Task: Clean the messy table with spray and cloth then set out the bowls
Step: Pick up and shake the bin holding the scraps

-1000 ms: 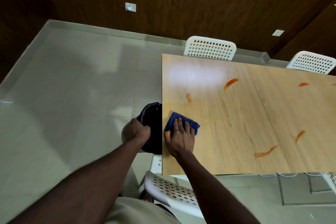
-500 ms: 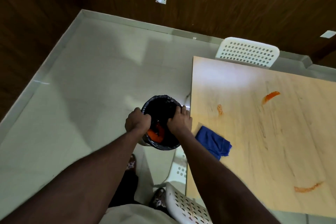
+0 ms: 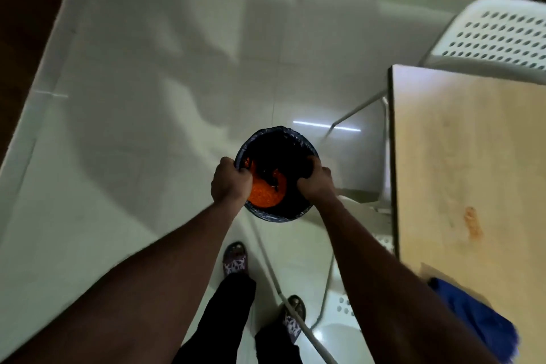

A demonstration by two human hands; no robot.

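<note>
A small bin lined with a black bag [image 3: 277, 139] hangs over the floor, left of the table, with orange waste [image 3: 264, 190] inside it. My left hand [image 3: 229, 183] grips its left rim and my right hand [image 3: 314, 182] grips its right rim. The wooden table [image 3: 472, 156] fills the right side and carries an orange smear [image 3: 472, 224]. The blue cloth [image 3: 475, 313] lies loose on the table near its front left corner, partly behind my right forearm. No spray bottle or bowls are in view.
A white perforated chair [image 3: 496, 38] stands at the table's far end. Another white chair [image 3: 339, 322] sits by my legs, its thin frame crossing in front of my feet [image 3: 235, 257]. Pale tiled floor spreads left, bounded by a dark wooden wall.
My right hand left the blue cloth on the table and took the bin's rim. Both hands now hold the bin, and my view has swung down and to the left.
</note>
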